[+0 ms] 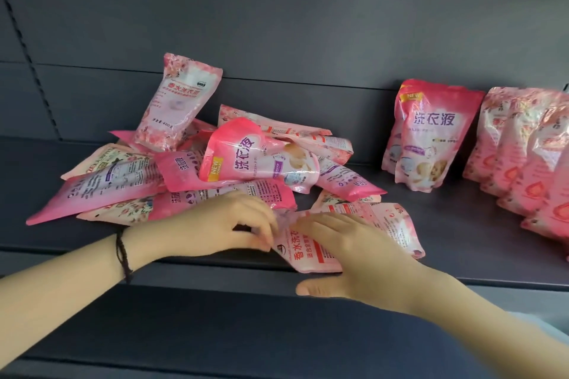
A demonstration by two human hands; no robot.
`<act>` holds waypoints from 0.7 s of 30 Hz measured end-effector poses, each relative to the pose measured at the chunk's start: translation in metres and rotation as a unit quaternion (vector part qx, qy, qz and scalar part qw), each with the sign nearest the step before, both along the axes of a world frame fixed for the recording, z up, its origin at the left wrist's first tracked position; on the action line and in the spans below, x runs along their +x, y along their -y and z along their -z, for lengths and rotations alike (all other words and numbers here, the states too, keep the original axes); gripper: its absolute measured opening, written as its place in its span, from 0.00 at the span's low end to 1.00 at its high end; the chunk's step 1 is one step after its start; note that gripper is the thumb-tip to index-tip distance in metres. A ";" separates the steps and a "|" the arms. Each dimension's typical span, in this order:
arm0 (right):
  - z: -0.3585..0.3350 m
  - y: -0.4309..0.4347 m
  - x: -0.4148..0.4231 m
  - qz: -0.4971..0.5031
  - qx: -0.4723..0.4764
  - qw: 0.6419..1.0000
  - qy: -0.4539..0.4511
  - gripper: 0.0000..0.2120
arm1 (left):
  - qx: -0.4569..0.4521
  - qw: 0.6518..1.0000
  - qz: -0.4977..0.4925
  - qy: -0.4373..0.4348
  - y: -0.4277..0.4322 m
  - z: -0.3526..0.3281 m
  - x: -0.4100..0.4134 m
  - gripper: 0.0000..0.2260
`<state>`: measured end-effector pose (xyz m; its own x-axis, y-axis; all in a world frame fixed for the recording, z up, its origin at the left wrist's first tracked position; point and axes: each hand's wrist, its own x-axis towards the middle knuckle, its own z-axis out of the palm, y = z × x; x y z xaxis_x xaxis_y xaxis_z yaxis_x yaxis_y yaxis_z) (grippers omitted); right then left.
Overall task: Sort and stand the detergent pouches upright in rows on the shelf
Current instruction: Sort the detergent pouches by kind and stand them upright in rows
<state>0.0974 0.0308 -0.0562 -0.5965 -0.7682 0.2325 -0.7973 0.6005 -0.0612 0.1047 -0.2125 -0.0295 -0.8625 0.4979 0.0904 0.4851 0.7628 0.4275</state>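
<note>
A jumbled heap of pink detergent pouches [255, 160] lies on the dark shelf [446, 255], one floral pouch [180, 101] leaning up against the back panel. At the shelf's front edge lies a flat floral pouch [391, 224]. My left hand [224, 224] pinches its upper left corner with curled fingers. My right hand [348, 258] lies flat over its lower part, fingers straight. To the right, a pink pouch [431, 135] stands upright, and a row of several floral pouches [523, 151] stands beside it.
The grey back panel [308, 24] closes off the rear of the shelf. Bare shelf surface shows between the heap and the standing pouches. A lower shelf [184, 332] sits under my arms.
</note>
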 end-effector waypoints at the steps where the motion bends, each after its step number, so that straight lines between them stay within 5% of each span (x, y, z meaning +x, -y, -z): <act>1: -0.002 0.000 0.002 0.002 -0.009 1.000 0.004 0.38 | 0.030 0.999 -0.018 0.006 -0.001 -0.001 0.001 0.10; 6: -0.024 -0.004 0.007 0.051 -0.142 0.984 -0.094 0.12 | 0.238 0.969 -0.009 -0.060 -0.018 -0.024 -0.004 0.14; 11: -0.058 -0.011 -0.007 0.111 -0.367 0.923 -0.027 0.20 | 0.314 0.915 0.004 -0.252 -0.048 -0.068 -0.015 0.06; 14: -0.060 -0.016 -0.014 0.118 -0.517 0.845 0.069 0.16 | 0.360 0.854 -0.069 -0.368 -0.067 -0.062 -0.024 0.16; 16: -0.051 -0.022 -0.021 0.116 -0.586 0.787 0.152 0.15 | 0.429 0.834 -0.108 -0.330 -0.082 -0.043 -0.025 0.26; 21: -0.038 -0.036 -0.023 0.079 -0.670 0.711 0.198 0.09 | 0.547 0.835 -0.061 -0.005 -0.115 0.009 -0.014 0.38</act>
